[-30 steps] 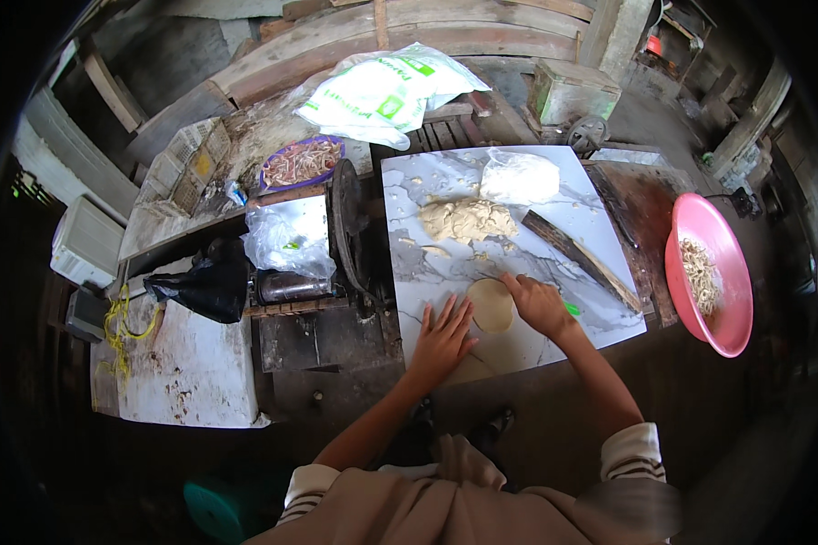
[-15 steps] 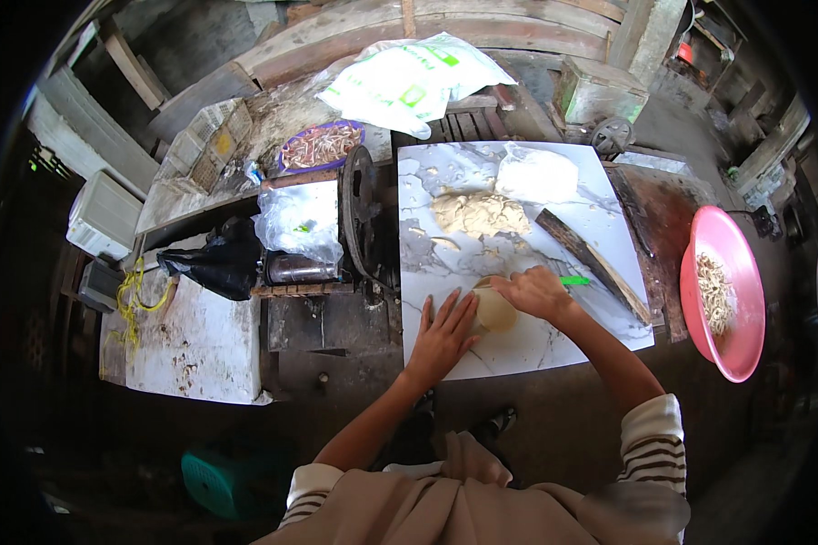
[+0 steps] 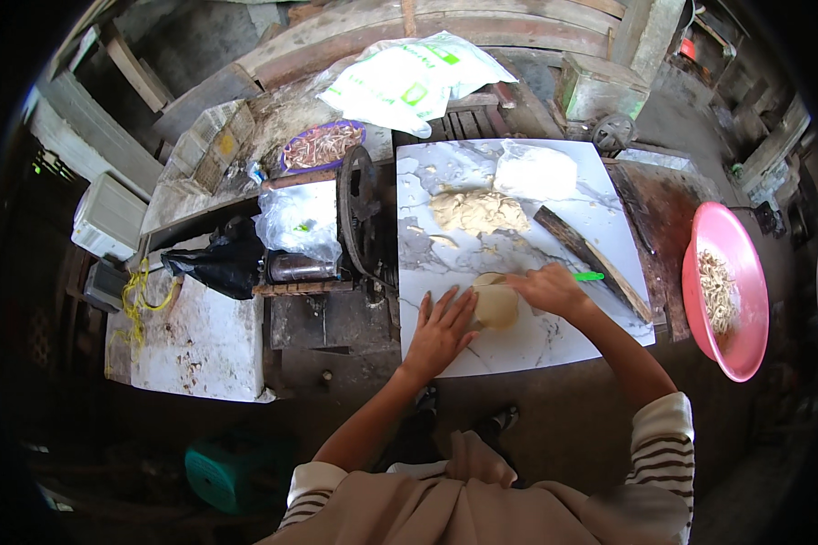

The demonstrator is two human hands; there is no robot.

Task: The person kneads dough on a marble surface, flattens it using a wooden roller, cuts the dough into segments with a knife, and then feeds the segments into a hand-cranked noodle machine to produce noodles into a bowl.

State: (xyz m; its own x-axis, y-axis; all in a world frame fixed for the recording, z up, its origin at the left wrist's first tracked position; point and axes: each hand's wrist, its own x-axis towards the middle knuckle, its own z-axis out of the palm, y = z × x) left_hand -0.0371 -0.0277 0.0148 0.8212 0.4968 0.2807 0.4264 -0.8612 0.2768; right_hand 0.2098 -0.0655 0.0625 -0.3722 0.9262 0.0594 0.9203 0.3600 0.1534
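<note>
On the marble-patterned board lies a pale, round, see-through disc, lid-like in shape. My left hand rests flat with fingers spread, its fingertips at the disc's left edge. My right hand is closed round what looks like a green-handled knife; the handle end sticks out to the right, and the blade is mostly hidden by my fingers at the disc's upper right edge. Beyond my hands sits a lump of pale dough, with loose scraps around it.
A dark wooden strip lies slanted on the board's right. Behind the dough is a clear bag of white stuff. A pink basin of pale strips stands at right. Left is a machine with a wheel; behind it, a purple-rimmed tray.
My right hand has shifted slightly right and up with the green handle, along the disc's edge. My left hand stays in nearly the same place on the board.
</note>
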